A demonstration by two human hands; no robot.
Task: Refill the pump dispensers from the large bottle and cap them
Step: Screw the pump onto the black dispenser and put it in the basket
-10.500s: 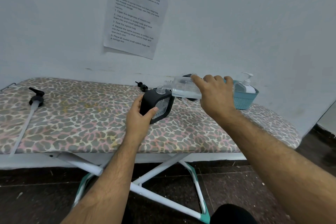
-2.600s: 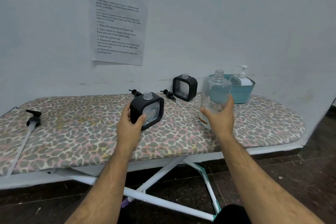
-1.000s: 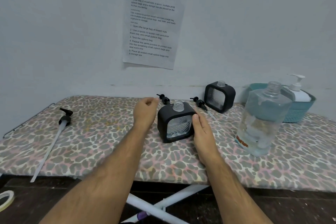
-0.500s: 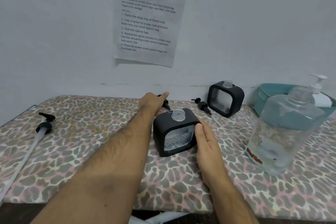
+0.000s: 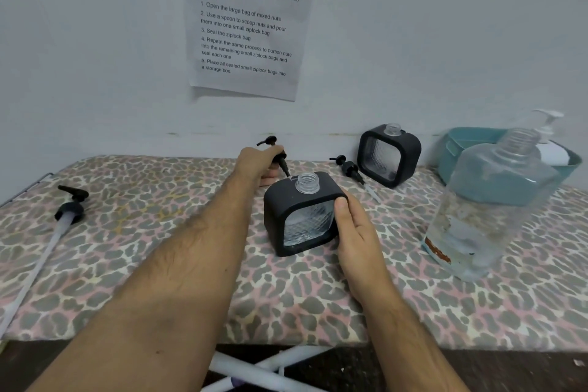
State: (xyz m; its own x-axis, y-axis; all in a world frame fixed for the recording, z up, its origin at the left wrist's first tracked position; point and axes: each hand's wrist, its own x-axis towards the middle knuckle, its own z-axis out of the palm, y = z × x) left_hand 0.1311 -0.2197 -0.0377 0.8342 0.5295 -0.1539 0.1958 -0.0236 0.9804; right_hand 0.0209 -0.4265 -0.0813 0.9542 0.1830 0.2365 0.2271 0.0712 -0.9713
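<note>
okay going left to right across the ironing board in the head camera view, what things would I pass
Long pump with white tube → left hand gripping a black pump head → near black dispenser held by the right hand → second loose pump head → far black dispenser → large clear bottle → teal basket.

Near dispenser (image 5: 302, 216) stands centre on the board (image 5: 127, 248); second dispenser (image 5: 388, 154) behind-right; large bottle (image 5: 486, 207) right; basket (image 5: 461, 149) behind it.

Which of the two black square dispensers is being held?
The nearer dispenser, gripped by the right hand. The far dispenser stands untouched by the wall.
</note>
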